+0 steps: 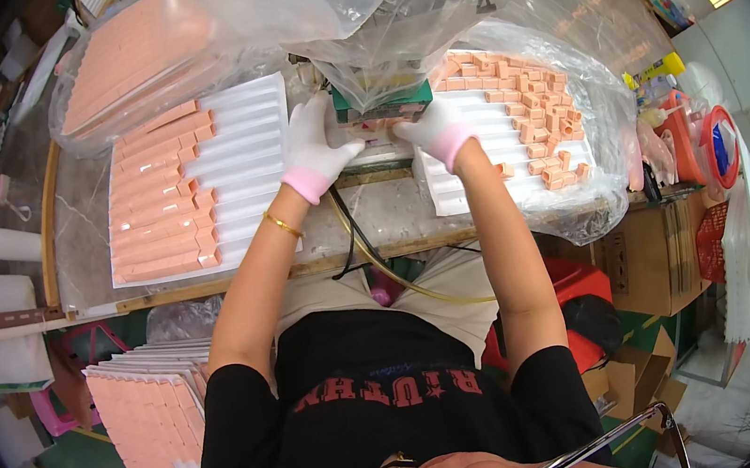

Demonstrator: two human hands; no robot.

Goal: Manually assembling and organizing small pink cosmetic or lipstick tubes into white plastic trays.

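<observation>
My left hand point(318, 147), in a white glove with a pink cuff, is at the left side of a small green machine point(385, 106). Its thumb stands out to the right, apart from the fingers, and I see nothing in it. My right hand point(442, 130), gloved alike, is at the machine's right side with a fingertip or thumb reaching left to its front. Its other fingers are partly hidden, so its grip is unclear. Small pinkish parts point(370, 128) show between the hands. Clear plastic sheeting point(372, 64) hangs over the machine.
On the left, a white ridged tray point(251, 156) carries rows of peach-coloured pieces point(158, 206). Another white tray point(451, 196) on the right holds loose peach pieces point(537, 99). A bagged stack of filled trays point(134, 57) stands behind. A yellowish hose point(369, 258) runs below the table edge.
</observation>
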